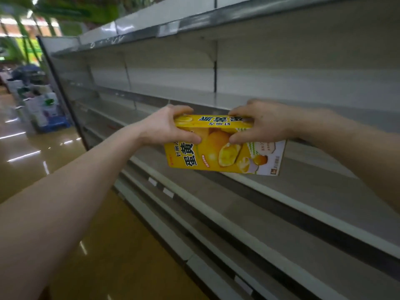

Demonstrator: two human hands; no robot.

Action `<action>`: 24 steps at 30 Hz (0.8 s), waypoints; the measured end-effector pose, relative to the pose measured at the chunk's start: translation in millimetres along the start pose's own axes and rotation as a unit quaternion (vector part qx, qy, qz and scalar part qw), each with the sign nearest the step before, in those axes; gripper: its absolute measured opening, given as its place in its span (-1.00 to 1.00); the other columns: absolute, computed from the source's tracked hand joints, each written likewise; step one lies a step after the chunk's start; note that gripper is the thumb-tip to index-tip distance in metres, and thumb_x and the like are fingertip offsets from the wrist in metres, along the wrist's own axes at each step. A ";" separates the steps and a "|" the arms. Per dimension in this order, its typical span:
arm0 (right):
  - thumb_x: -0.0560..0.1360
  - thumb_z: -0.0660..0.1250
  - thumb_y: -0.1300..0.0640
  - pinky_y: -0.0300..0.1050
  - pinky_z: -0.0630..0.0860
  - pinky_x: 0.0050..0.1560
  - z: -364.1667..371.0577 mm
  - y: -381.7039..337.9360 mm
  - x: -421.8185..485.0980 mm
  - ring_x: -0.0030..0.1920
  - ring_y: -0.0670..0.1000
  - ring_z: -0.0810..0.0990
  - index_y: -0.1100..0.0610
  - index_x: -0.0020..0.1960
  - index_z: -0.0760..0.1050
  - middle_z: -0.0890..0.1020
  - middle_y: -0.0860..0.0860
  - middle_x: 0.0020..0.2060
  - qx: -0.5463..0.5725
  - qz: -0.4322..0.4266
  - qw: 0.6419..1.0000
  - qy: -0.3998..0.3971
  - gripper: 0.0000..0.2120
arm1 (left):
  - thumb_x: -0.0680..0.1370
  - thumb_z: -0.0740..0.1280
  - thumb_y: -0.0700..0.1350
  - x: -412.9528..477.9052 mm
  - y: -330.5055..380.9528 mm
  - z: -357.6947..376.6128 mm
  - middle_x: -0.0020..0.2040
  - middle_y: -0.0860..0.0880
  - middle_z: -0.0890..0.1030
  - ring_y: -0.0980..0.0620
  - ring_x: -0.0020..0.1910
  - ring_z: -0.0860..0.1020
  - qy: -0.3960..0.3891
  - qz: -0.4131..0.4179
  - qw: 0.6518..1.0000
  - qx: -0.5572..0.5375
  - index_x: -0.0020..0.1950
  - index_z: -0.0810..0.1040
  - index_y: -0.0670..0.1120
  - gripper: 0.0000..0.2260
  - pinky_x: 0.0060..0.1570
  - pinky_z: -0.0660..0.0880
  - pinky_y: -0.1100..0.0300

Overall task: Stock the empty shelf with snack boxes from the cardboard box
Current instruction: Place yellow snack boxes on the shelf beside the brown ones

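Observation:
A yellow snack box (pixel 218 152) with pictures of egg-yolk pies is held in the air in front of a bare grey shelf (pixel 313 180). My left hand (pixel 166 126) grips the box's upper left corner. My right hand (pixel 264 122) grips its upper right part, fingers over the top edge. The box stands upright with its front facing me and its lower edge level with the shelf's front lip. The cardboard box is not in view.
Several bare shelves run above (pixel 194 24) and below (pixel 216 234) along the unit. A glossy tan floor (pixel 43 159) lies to the left. A stand of goods on a blue base (pixel 43 109) sits far down the aisle.

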State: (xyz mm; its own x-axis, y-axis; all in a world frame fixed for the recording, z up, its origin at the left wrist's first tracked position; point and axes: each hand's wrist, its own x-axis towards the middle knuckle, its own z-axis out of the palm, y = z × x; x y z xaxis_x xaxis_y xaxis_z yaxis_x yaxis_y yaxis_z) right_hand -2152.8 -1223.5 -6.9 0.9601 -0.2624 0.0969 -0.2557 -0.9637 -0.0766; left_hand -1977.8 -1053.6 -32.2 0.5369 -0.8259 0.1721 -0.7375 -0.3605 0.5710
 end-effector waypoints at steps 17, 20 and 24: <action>0.33 0.37 -0.33 -0.16 0.48 0.01 -104.7 113.8 -68.5 -0.04 -0.02 0.59 -0.07 0.35 0.46 0.60 -0.05 0.04 -0.006 0.231 0.967 0.110 -0.34 | 0.11 0.57 0.30 148.8 139.4 29.2 0.17 0.05 0.59 0.13 0.08 0.60 -0.059 0.197 0.974 -0.096 0.24 0.54 0.09 -0.25 0.13 0.52 0.20; 0.34 0.38 -0.31 -0.16 0.46 0.14 -104.9 129.9 -86.1 0.08 -0.04 0.58 -0.05 0.31 0.50 0.60 -0.06 0.16 0.011 0.268 0.953 0.138 -0.38 | 0.24 0.56 0.17 167.6 161.5 48.2 0.10 0.07 0.58 0.13 0.01 0.59 -0.071 0.223 0.963 -0.133 0.24 0.54 0.05 -0.40 0.02 0.54 0.25; 0.37 0.43 -0.20 -0.26 0.38 0.11 -100.1 146.2 -115.3 0.10 -0.08 0.56 -0.05 0.35 0.44 0.58 -0.06 0.16 0.078 0.314 0.914 0.245 -0.41 | 0.37 0.54 0.02 190.1 175.7 63.9 0.06 0.06 0.57 0.13 -0.04 0.60 -0.077 0.250 0.949 -0.175 0.14 0.57 0.08 -0.64 -0.05 0.53 0.29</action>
State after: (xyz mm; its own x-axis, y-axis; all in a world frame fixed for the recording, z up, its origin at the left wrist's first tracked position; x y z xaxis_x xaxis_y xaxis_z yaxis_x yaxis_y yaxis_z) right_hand -2312.2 -1339.0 70.0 0.4536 -0.7884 0.4156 -0.6820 -0.6073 -0.4076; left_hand -2031.5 -1301.6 49.6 0.0705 -0.9191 0.3877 -0.6888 0.2362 0.6854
